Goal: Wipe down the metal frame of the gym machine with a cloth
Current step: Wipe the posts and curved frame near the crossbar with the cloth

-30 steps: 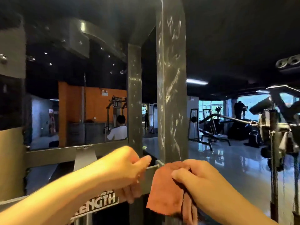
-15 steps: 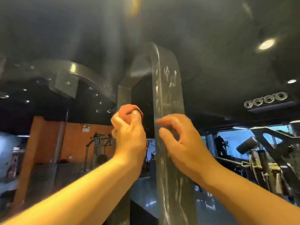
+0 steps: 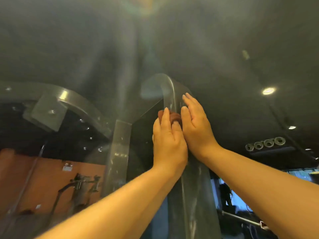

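Metal frame [image 3: 195,195], brown cloth [image 3: 175,116] against it, dark ceiling [image 3: 224,40], orange wall [image 3: 48,171]

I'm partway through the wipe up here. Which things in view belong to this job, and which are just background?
Job:
- cloth, bunched in the left hand
- metal frame upright
- right hand, flat against it

Background:
- ceiling light
- orange wall
- far gym machine

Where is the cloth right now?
Head view, centre: the reddish-brown cloth is bunched against the metal frame post below its curved top, held by the left hand, right hand flat alongside.
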`<action>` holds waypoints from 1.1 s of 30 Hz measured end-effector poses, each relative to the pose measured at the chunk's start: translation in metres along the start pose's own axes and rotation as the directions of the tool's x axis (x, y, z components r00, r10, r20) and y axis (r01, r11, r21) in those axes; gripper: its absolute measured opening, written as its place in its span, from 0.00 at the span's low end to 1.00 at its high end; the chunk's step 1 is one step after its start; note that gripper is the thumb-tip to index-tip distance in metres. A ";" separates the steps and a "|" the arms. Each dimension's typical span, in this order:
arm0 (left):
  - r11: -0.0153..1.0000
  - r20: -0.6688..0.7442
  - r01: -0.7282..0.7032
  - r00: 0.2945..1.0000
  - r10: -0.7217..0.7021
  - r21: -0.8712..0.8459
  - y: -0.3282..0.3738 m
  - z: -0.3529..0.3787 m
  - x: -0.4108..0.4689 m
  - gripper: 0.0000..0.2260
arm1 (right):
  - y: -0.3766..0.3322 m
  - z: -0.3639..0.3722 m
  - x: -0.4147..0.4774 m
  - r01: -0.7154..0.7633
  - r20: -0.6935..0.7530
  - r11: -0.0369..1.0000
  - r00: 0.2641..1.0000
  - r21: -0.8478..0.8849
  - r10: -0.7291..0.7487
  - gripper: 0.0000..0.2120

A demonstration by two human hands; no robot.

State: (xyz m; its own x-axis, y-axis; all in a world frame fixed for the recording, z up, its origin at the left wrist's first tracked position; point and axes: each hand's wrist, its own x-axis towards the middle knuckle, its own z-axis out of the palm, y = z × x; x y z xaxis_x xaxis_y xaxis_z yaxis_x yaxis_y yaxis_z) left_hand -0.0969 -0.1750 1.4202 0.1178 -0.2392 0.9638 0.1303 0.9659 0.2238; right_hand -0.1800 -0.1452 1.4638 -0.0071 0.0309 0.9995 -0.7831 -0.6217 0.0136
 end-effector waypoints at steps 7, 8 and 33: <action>0.997 0.047 -0.075 0.996 0.076 -0.017 0.009 0.000 0.074 0.18 | 0.009 0.016 0.005 -0.003 -0.121 1.000 0.993 0.025 0.006 0.23; 0.997 0.040 -0.069 0.997 0.070 -0.027 0.007 0.000 0.070 0.17 | 0.009 0.015 0.005 -0.001 -0.115 1.000 0.993 0.029 0.004 0.23; 0.998 0.002 -0.037 0.999 0.037 -0.048 0.016 -0.002 0.076 0.16 | 0.008 0.011 0.002 -0.035 -0.033 0.992 0.999 0.118 0.039 0.22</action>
State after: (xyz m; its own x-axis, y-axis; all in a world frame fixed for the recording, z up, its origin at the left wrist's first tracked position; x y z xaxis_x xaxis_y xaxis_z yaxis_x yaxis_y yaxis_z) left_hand -0.0843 -0.1783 1.4969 0.1209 -0.2030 0.9717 0.1734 0.9681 0.1807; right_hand -0.1800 -0.1588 1.4661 -0.0582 0.0326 0.9978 -0.7034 -0.7106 -0.0178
